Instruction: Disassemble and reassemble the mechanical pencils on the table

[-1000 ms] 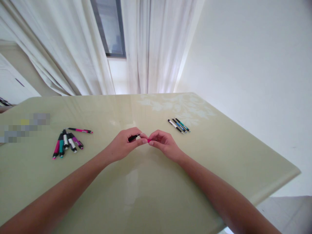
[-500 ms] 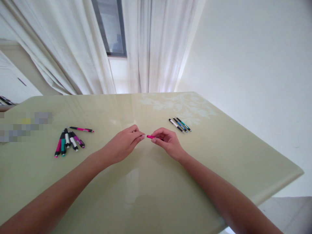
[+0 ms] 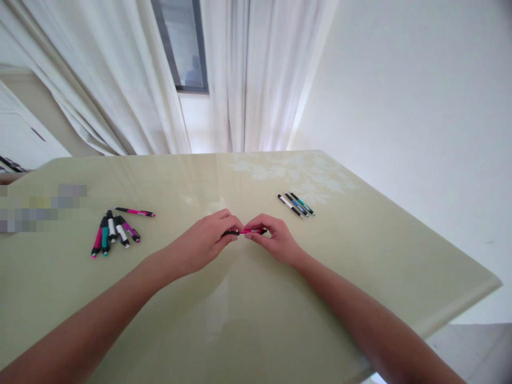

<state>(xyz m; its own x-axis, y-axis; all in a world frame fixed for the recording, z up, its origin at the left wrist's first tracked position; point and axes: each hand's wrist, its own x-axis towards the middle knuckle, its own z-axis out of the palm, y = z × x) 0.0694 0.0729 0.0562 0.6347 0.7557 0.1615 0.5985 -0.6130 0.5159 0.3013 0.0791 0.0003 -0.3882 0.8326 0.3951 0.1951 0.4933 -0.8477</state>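
Over the middle of the table a pink and black pen (image 3: 242, 232) lies level between my hands. My left hand (image 3: 206, 237) pinches its black grip end between thumb and fingers. Closed on the pink barrel is my right hand (image 3: 276, 239), with the black far end showing past the fingertips. The black and pink parts meet between the two hands; whether they are fully tight I cannot tell.
To the left, several pens (image 3: 120, 231) in pink, green, white and purple lie bunched, with a pink and black pen (image 3: 136, 212) behind them. Three pens (image 3: 296, 205) lie side by side at right. The pale green table (image 3: 248, 320) has its edge near the wall.
The pink barrel and the part in my left hand were apart with a thin light tip between them; now they meet. My hands have come closer together and slightly lower.
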